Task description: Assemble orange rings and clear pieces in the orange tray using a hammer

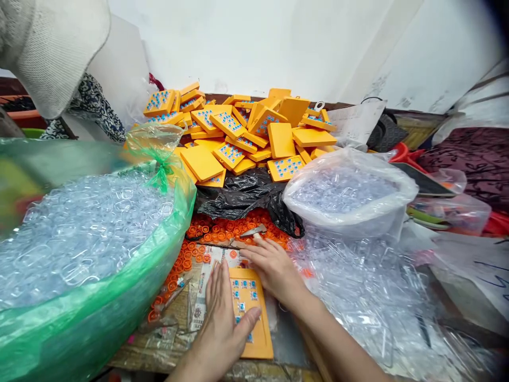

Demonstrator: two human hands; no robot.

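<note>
A yellow plastic panel (pixel 260 331) with several small blue-and-clear pieces set in it lies on the worktable, directly before me. My left hand (pixel 222 318) rests along its left side, fingers stretched out and thumb lying across the face. Over the top right corner reaches my right hand (pixel 278 270), its fingers extended toward the left and apart from any visible grip. Just beyond those fingertips are many orange rings (pixel 226 228) and a metal blade-like piece (pixel 254 231). Under the panel's left side shows a printed paper sheet (pixel 198 307).
A green plastic bag (pixel 159 254) full of clear plastic parts stands at left. On the right, a white bag (pixel 350 212) holds similar parts, with loose clear pieces (pixel 358 297) below it. Yellow panels (pixel 202 162) are heaped behind a black plastic bag (pixel 238 193).
</note>
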